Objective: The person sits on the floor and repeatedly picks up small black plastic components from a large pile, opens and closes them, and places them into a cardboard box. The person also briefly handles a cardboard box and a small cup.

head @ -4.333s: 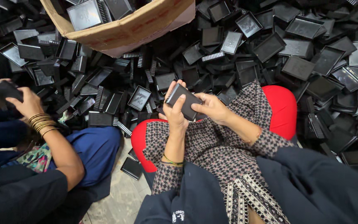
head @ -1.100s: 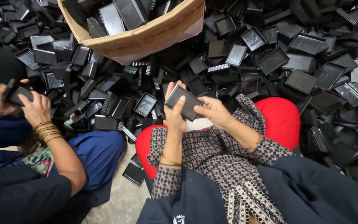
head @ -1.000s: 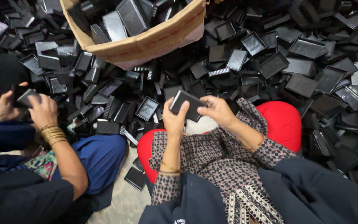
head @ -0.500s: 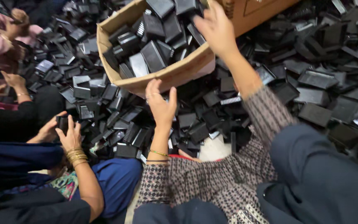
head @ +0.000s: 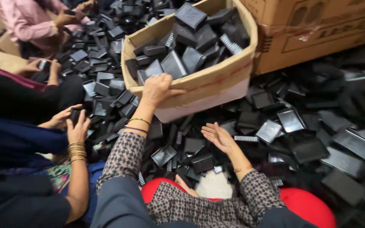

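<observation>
The left hand (head: pixel 159 88) grips the rim of the tilted brown cardboard box (head: pixel 199 86) of black plastic cases, steadying it; the right hand (head: pixel 217 136) hovers open, empty, palm up above the floor pile of cases (head: pixel 292 126).

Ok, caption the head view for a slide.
Left hand grips the cardboard box; right hand hovers open over black parts.

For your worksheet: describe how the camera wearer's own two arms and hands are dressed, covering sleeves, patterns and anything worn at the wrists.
Both arms wear long sleeves in a small dark-and-light checked weave, ending above the wrists. The left hand is bare, with thin bangles at its wrist, one green and one dark. The right hand is bare too; no bangle shows there.
</observation>
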